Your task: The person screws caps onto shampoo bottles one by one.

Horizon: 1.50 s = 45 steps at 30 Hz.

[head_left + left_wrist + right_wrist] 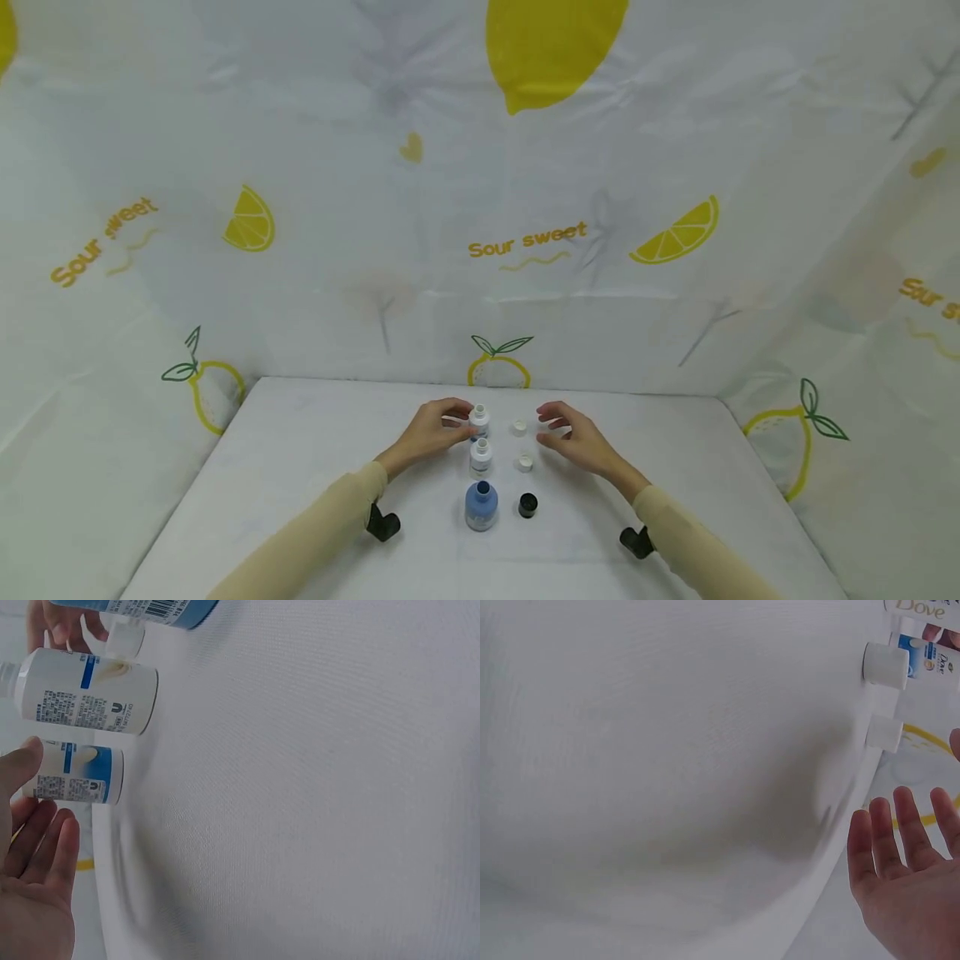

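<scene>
- The left hand stands at the far white-and-blue Dove bottle, its thumb and fingers set around the bottle's side; whether they press on it, I cannot tell.
- That bottle stands upright and uncapped at the back of the table.
- The right hand holds nothing, its fingers spread and the thumb held well away from them, just beside the far white cap.
- This cap lies between the right hand and the far bottle.
- The middle white Dove bottle, upright with its neck bare, stands close in front of the far one; the nearer white cap lies to its right.
- Nearest the person, the blue bottle stands uncapped, with the black cap to its right.
- Behind the table hangs the white lemon-print cloth, lettered "Sour sweet".
</scene>
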### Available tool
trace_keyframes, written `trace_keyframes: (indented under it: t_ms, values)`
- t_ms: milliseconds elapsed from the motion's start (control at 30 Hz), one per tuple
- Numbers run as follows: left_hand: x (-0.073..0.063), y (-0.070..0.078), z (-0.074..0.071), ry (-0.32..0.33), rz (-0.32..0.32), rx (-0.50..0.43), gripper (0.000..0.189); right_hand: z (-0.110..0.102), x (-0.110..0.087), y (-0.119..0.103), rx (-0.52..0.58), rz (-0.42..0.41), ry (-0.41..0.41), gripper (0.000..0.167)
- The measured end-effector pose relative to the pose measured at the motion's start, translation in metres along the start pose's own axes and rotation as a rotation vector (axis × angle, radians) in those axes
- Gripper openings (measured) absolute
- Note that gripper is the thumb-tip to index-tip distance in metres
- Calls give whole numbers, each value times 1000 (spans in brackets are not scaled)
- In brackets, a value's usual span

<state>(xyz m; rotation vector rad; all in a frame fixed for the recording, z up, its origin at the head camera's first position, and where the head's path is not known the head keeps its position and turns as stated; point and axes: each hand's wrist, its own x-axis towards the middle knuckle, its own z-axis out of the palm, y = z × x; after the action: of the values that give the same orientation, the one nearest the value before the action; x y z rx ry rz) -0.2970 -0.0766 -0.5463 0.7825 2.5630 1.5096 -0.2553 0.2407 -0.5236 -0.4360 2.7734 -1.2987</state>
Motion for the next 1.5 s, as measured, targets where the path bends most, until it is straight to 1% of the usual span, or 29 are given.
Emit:
trace_keyframes:
  t_ms: [133,333,500,600,833,1000,1200,1367,1500]
  values:
    - [4,-2,2,3,-13,-16,44,3,1,3,14,13,2,43]
    - [9,-2,6,3,-33,-52,42,8,1,5,32,35,7,43]
    - [10,0,8,3,-42,-47,40,9,2,7,31,45,7,42]
    - [7,2,6,19,-43,-42,39,11,4,8,30,34,0,40]
    - [6,8,-1,63,-13,-47,37,13,15,11,34,18,-11,37]
    - [5,11,-6,72,-18,-58,38,17,22,13,62,27,-43,37]
    - [3,11,-9,80,-29,-38,38,23,32,15,65,2,-66,38]
    - [3,11,-13,90,-22,-40,38,27,41,14,64,-5,-78,35]
    - [2,13,-16,87,-9,-42,40,30,45,13,59,15,-82,31]
